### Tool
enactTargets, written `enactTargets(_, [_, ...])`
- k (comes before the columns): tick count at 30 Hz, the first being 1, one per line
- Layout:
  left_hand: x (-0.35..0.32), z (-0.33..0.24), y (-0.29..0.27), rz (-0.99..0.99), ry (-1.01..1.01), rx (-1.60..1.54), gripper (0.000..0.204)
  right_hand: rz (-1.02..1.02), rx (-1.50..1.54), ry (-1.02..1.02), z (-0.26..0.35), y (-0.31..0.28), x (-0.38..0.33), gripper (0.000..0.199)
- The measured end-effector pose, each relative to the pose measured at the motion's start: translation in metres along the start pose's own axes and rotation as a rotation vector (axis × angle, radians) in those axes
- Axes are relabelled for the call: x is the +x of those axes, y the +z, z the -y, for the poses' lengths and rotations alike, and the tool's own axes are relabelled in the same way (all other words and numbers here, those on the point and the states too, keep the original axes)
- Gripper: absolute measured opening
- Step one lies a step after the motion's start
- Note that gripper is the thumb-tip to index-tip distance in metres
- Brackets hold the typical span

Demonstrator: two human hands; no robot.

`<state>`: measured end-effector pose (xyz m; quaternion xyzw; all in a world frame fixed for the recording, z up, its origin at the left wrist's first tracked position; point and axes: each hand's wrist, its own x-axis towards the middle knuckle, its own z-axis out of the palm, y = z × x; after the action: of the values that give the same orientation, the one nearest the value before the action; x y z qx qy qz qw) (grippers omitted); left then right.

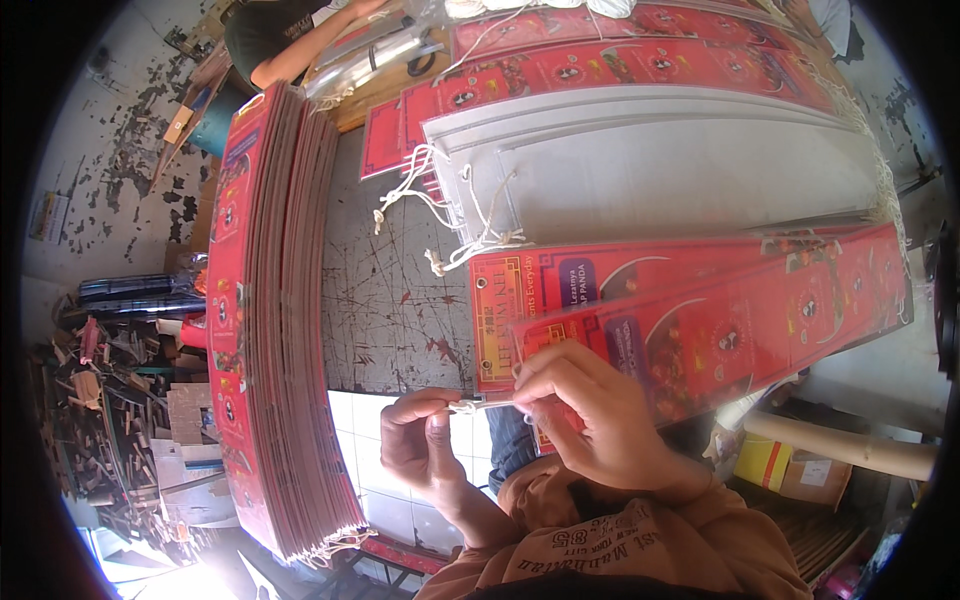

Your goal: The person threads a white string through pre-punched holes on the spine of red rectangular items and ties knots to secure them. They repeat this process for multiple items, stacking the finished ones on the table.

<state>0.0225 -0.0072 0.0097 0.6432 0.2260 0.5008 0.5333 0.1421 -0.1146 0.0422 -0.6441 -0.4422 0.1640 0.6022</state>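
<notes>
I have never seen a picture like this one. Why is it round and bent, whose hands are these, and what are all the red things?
The picture comes from a wide-angle camera worn on a person's head, looking down; that lens bends straight edges near the rim. There is no machine here, only two bare hands. The left hand and the right hand pinch a short white string between them, at the corner of a long red printed card. On the scratched table lie more red cards, a grey stack turned face down with white string loops hanging out, and a tall pile of cards on the left. Another person's arm shows at the top.
</notes>
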Motion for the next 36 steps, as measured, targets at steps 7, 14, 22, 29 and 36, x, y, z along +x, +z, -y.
enactTargets(7, [0.000,-0.002,0.001,-0.011,0.032,0.048,0.007,-0.076,-0.053,-0.073,-0.002,0.005,-0.001,0.015])
enactTargets(14, [-0.001,-0.001,-0.003,-0.013,0.015,0.035,0.008,-0.097,-0.080,-0.090,-0.001,0.006,-0.004,0.019])
enactTargets(22, [0.001,0.000,-0.010,-0.016,-0.011,0.039,0.008,-0.051,-0.117,-0.099,-0.001,0.009,-0.006,0.024])
enactTargets(29, [0.002,-0.007,-0.007,-0.066,-0.005,0.031,0.009,-0.005,-0.191,-0.071,0.001,0.017,-0.001,0.027])
enactTargets(36, [-0.001,-0.005,-0.006,0.001,0.049,0.020,0.011,0.059,-0.208,-0.095,-0.002,0.013,-0.001,0.022])
